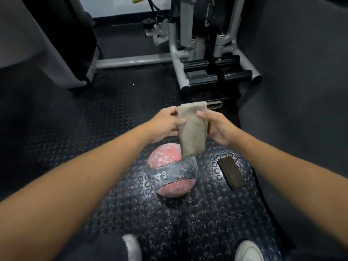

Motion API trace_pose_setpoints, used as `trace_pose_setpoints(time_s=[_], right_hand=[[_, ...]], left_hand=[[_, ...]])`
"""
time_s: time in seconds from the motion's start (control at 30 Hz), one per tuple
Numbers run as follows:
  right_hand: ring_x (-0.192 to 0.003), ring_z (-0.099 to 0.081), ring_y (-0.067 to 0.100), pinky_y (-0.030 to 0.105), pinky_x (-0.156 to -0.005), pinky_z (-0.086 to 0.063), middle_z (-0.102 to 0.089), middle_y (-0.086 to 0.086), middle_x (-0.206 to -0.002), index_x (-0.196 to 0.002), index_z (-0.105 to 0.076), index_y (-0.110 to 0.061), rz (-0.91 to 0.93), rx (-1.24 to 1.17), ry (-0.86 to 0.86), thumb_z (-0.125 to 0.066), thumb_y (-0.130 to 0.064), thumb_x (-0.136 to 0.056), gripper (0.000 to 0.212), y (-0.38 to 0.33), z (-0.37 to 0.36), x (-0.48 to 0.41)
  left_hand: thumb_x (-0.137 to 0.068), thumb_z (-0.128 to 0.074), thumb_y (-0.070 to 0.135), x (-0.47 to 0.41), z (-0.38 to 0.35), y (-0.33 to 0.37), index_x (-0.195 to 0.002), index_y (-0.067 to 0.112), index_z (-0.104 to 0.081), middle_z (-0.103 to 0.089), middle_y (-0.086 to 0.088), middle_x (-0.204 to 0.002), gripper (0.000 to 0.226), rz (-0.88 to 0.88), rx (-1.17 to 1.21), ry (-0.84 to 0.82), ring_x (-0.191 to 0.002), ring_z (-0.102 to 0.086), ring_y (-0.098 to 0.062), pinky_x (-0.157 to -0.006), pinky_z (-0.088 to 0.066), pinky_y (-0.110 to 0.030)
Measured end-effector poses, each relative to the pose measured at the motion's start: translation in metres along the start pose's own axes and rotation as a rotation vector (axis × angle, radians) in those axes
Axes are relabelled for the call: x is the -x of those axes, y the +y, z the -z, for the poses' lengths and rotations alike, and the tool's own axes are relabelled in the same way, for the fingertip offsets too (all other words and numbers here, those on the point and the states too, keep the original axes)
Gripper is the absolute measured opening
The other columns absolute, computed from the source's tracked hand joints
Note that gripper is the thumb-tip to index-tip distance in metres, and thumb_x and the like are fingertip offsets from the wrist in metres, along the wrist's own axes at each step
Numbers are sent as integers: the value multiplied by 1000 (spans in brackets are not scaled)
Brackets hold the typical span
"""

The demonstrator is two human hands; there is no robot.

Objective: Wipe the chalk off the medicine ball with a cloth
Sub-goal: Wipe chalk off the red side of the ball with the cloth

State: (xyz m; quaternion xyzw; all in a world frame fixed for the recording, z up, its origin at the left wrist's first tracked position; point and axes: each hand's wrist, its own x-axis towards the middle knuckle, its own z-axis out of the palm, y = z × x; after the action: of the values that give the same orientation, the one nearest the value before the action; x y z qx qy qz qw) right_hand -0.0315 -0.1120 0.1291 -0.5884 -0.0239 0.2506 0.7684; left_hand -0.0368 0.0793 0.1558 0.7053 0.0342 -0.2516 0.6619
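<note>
up above the chalky medicine ball (169, 172), left grip (166, 124) and right grip (219, 129) both pinch the hanging cloth (192, 134).

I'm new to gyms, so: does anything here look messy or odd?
Yes. The ball is smeared with white chalk, mostly on its red top, and white specks dust the mat around it. Nothing else stands out.

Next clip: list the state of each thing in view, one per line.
Medicine ball: chalk-smeared, resting untouched.
Tan cloth: folded, hanging in front of the ball.
Left hand: pinches the cloth's left edge.
Right hand: pinches its right edge.
Dark pad: lying flat, untouched.
Floor: dusted with chalk.
</note>
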Motion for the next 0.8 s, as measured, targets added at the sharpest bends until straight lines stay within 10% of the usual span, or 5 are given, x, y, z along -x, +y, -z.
trace_pose_setpoints(time_s=[0.27, 0.5, 0.7, 0.8], right_hand=[[-99, -67, 29, 40, -87, -55, -67, 18, -111, -122, -63, -2, -48, -322, 120, -68, -48, -75, 66, 28, -26, 17], [-108, -63, 29, 41, -105, -44, -64, 21, -122, -124, -63, -2, -127, -360, 127, -62, -51, -83, 64, 58, -26, 23], [-106, -67, 23, 42, -97, -50, -69, 9, -116, -122, -62, -13, -180, -36, 483, -60, -60, -85, 59, 91, 6, 35], [-113, -53, 12, 31, -96, -43, -56, -10, -121, -126, -53, -22, -156, 360, 504, -50, -62, -89, 54, 109, 20, 52]], left_hand=[[-94, -62, 11, -10, -14, -19, -115, 4, -50, -63, -21, -108, 25, 100, 121, 66, -90, -64, -29, -83, -54, -54], [-85, -74, 11, -2, -12, -38, -90, 4, -59, -63, -5, -74, 17, -197, -439, 61, -63, -62, -15, -57, -52, -24], [-85, -71, 32, -8, 8, -68, -110, 20, -62, -53, -4, -113, 29, -132, -1005, -14, -107, -54, -24, -90, -47, -38], [-79, -72, 51, -11, 0, -88, -140, 21, -40, -37, -10, -139, 74, 12, -1330, -68, -127, -39, -33, -100, -44, -47]])
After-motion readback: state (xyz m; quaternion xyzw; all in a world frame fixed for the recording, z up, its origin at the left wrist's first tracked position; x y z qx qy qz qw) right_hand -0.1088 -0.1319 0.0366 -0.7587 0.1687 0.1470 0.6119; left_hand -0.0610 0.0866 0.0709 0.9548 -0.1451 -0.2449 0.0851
